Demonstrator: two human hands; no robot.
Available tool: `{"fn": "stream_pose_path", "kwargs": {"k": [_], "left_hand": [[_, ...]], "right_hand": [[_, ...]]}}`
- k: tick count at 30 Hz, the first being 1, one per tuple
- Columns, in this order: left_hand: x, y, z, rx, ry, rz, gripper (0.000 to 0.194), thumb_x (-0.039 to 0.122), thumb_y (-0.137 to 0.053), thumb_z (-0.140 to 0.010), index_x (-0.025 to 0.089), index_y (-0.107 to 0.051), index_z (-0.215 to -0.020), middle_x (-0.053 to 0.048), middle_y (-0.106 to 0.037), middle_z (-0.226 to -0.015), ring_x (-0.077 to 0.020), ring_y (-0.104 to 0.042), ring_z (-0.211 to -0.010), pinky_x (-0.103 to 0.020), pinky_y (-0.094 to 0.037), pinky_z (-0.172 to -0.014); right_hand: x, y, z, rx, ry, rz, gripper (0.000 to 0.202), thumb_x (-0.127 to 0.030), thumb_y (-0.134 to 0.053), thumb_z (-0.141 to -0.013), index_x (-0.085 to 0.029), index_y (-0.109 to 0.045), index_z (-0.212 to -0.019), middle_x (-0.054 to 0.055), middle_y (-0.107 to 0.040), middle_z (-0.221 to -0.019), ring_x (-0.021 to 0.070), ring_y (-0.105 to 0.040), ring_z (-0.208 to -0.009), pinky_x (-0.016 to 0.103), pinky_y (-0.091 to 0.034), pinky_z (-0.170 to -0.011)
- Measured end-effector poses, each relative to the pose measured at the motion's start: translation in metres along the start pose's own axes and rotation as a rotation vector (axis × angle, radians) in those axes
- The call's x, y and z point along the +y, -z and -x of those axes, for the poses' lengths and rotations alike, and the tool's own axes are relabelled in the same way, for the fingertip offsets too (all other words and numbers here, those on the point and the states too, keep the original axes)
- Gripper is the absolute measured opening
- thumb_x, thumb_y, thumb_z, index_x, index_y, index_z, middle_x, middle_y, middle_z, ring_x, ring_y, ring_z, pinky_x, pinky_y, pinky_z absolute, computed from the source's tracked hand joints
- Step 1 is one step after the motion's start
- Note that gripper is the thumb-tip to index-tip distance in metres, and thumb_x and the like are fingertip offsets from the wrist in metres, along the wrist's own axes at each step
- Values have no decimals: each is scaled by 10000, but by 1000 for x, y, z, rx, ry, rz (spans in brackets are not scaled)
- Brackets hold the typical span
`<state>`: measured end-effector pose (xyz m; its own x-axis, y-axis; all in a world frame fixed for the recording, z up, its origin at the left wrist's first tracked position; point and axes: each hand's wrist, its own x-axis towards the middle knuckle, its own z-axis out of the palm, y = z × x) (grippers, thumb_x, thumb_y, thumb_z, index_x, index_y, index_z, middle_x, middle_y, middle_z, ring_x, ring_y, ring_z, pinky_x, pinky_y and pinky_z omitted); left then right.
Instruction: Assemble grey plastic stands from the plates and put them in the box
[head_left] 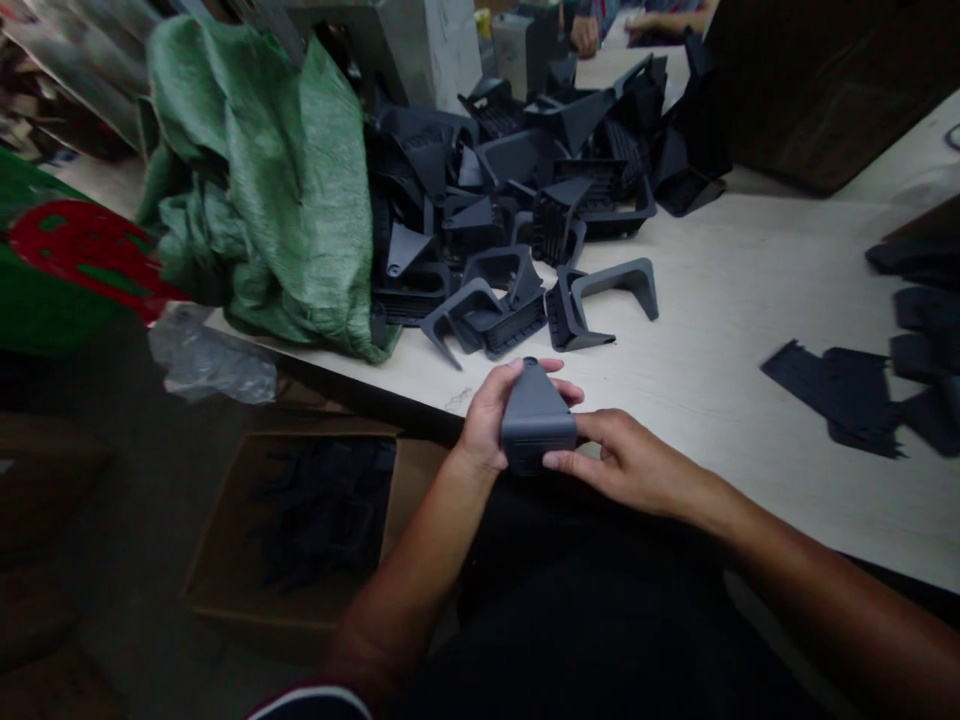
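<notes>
Both my hands grip one dark grey plastic bracket (pixel 536 410) just over the table's front edge. It has a tapering face with a small round hole at the top and a ribbed lower side turned toward me. My left hand (pixel 484 420) wraps round its left side, fingertips showing behind it. From the right, my right hand (pixel 619 460) pinches the lower corner between thumb and fingers. Close beyond my hands lie similar loose brackets (pixel 615 285), in front of a large heap of grey plastic parts (pixel 525 160).
A green woven sack (pixel 262 190) slumps left of the heap. Below, an open cardboard box (pixel 210 540) holds dark parts. Flat dark pieces (pixel 836 395) lie on the table (pixel 712 400) at right. A red plastic object (pixel 82 250) juts at left. Another person's hands (pixel 585 35) show at the back.
</notes>
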<state>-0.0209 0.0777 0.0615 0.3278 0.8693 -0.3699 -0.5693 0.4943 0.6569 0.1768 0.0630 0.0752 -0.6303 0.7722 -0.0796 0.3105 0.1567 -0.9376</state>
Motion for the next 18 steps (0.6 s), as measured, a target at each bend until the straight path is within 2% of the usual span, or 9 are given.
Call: {"fn": "stream_pose_path", "kwargs": {"k": [2, 5, 7, 9, 12, 15, 18], "left_hand": [[-5, -10, -1, 33, -20, 68, 272, 386, -650, -850, 171, -679, -1014, -103, -800, -819, -287, -775, -832, -392, -595, -795], [-18, -24, 2, 140, -167, 105, 176, 340, -609, -827, 203, -619, -937, -72, -771, -735, -309, -787, -916, -423, -594, -882], [-26, -31, 4, 219, -275, 68, 172, 349, -598, -842, 207, -619, -936, -59, -764, -721, -310, -788, -951, -430, -587, -920], [-30, -33, 6, 270, -326, 26, 173, 350, -604, -848, 206, -632, -939, -49, -761, -712, -302, -788, -962, -423, -583, -937], [-27, -33, 7, 286, -332, 33, 177, 353, -615, -840, 207, -638, -937, -41, -757, -703, -289, -787, -910, -429, -585, -947], [-21, -30, 6, 256, -300, 137, 162, 345, -613, -837, 211, -633, -927, -32, -751, -703, -265, -778, -839, -444, -581, -987], [-15, -26, 6, 241, -203, 276, 126, 310, -589, -856, 205, -647, -893, -38, -735, -698, -242, -765, -799, -421, -592, -966]], "right_hand": [[1, -5, 1, 45, 17, -119, 295, -455, -693, -1011, -181, -802, -1004, 39, -758, -897, 202, -677, -798, 292, -513, -729], [2, -16, 5, 199, 54, -283, 337, -487, -638, -1051, -188, -794, -1048, 60, -779, -1083, 248, -699, -1026, 339, -527, -941], [4, -24, 8, 311, 68, -326, 344, -499, -640, -1051, -190, -790, -1064, 62, -784, -1087, 246, -704, -1003, 350, -531, -950], [5, -29, 9, 362, 76, -337, 347, -504, -645, -1048, -190, -792, -1060, 67, -789, -1071, 254, -714, -1000, 363, -543, -957], [5, -31, 5, 365, 78, -339, 329, -499, -684, -1026, -196, -804, -1066, 80, -803, -1132, 291, -721, -1143, 399, -528, -1061], [2, -31, 1, 390, 90, -278, 334, -487, -765, -973, -203, -798, -1144, 89, -799, -1238, 305, -714, -1225, 406, -517, -1103], [0, -30, 3, 363, 109, -121, 524, -473, -879, -873, -207, -739, -1302, 95, -779, -1298, 304, -727, -1180, 387, -544, -1035]]}}
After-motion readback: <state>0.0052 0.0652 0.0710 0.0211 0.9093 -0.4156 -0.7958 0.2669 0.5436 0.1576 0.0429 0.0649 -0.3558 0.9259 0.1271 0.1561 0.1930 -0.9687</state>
